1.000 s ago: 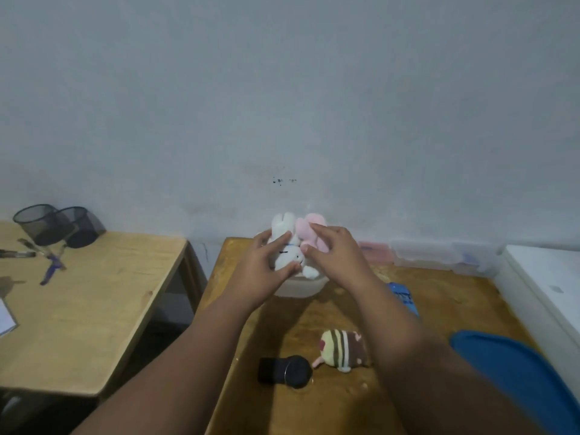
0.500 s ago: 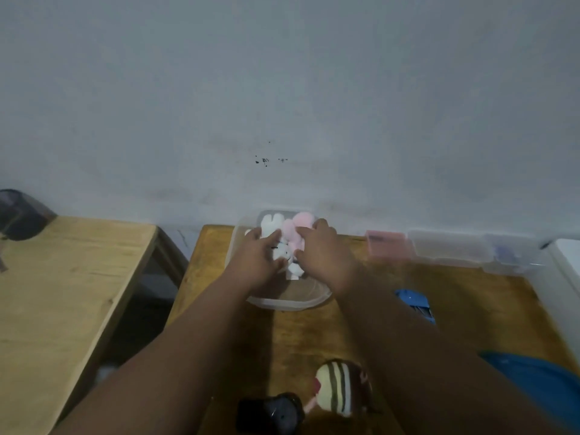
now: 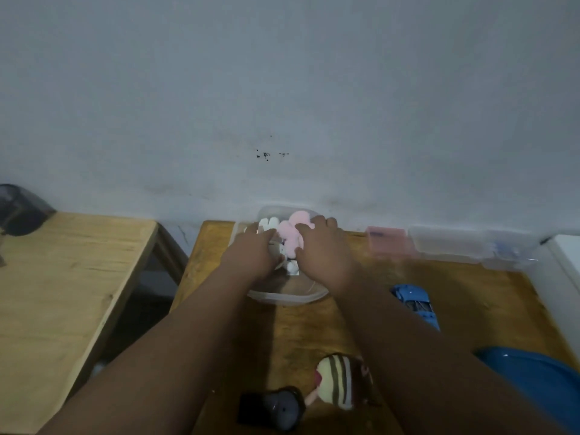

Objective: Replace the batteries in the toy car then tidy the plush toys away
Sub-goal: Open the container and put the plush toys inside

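Note:
A clear plastic tub (image 3: 287, 298) stands at the back of the wooden table by the wall. Inside it lie a white plush bunny (image 3: 268, 223) and a pink plush bunny (image 3: 290, 232). My left hand (image 3: 251, 255) rests on the white bunny and my right hand (image 3: 323, 249) on the pink one, both pressing down into the tub. A striped plush toy (image 3: 337, 381) lies near the front of the table between my forearms. The blue toy car (image 3: 414, 301) sits to the right of my right arm.
A dark round gadget (image 3: 276, 409) lies beside the striped plush. Clear and pink storage boxes (image 3: 439, 244) line the wall at the right. A blue object (image 3: 533, 378) fills the lower right. A second wooden table (image 3: 62, 277) stands left across a gap, with a mesh cup (image 3: 18, 208).
Both hands have lowered the two bunnies from above the tub down into it. The view has tilted so the tub and table sit lower and closer.

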